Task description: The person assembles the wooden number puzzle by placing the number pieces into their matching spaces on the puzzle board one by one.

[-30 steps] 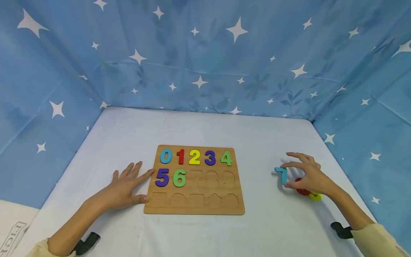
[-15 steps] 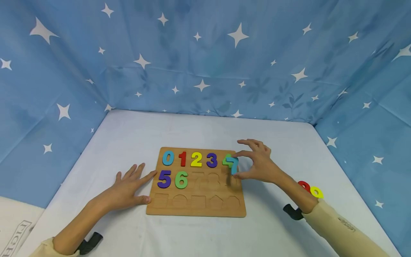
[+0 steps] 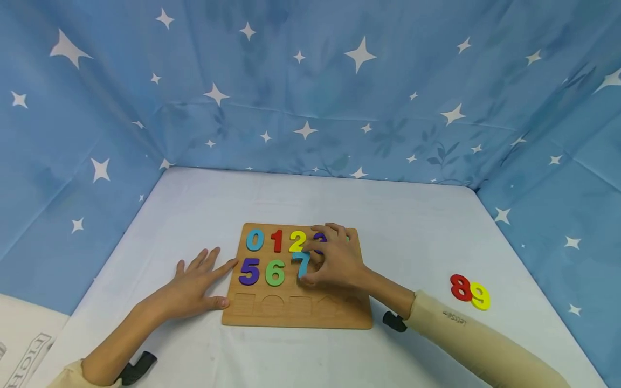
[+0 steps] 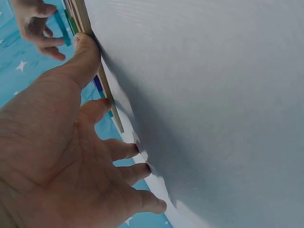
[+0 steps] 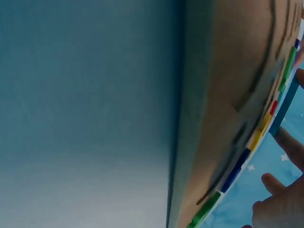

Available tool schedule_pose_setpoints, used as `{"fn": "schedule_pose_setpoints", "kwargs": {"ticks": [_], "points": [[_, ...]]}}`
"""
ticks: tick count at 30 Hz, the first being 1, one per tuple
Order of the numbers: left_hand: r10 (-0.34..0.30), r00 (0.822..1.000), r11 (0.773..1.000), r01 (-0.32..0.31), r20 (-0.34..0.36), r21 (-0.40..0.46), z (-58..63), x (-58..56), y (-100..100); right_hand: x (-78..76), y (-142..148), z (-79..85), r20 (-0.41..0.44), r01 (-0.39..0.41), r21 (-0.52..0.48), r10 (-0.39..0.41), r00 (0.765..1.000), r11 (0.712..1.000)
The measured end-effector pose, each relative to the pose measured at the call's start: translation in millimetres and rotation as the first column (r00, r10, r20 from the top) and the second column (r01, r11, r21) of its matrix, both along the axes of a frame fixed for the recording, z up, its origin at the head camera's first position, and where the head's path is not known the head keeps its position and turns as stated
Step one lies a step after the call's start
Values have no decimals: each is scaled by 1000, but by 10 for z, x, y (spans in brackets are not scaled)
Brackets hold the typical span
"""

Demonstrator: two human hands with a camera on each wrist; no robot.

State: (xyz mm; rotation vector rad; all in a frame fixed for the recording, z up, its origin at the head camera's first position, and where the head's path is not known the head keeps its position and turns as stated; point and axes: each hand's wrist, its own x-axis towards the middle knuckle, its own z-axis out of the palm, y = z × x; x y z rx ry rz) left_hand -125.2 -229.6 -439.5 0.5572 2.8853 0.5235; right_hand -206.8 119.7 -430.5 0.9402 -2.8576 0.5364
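Note:
My right hand (image 3: 336, 260) pinches a blue number 7 (image 3: 302, 262) between thumb and fingers. It holds the piece just over the middle row of the wooden puzzle board (image 3: 296, 319), right of the green 6 (image 3: 275, 272). In the right wrist view the blue 7 (image 5: 286, 107) appears edge-on, a little apart from the board. My left hand (image 3: 194, 285) lies spread at the board's left edge. Its thumb and index fingertip touch that edge, as the left wrist view also shows. The purple 5 (image 3: 249, 271) sits left of the 6.
The 0 (image 3: 254, 240), 1 (image 3: 276, 241) and 2 (image 3: 297, 241) sit in the top row; the 3 and 4 are partly covered by my right hand. A red 8 (image 3: 460, 288) and yellow 9 (image 3: 480, 296) lie touching on the white table at right. Starry blue cloth (image 3: 310, 81) surrounds the table.
My right hand has carried the blue 7 leftward from beside the red and yellow pieces to above the board's middle row. My left hand keeps its place at the board's edge.

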Motion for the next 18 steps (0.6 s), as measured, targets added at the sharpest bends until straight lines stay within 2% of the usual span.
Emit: {"fn": "schedule_pose_setpoints", "kwargs": {"ticks": [3,11,18], "points": [[-3,1000,1000,3,-4,-5,-4,-3,-2,23,-47,-74,16,5,27,-6,1000,1000],[-11,1000,1000,11,-19,-10,6,-14,-9,43,-70,-132,-10,-4,29,4,1000,1000],[-8,1000,1000,8,-15,0,11,-15,-7,68,-79,-133,-73,-4,59,9,997,998]]}}
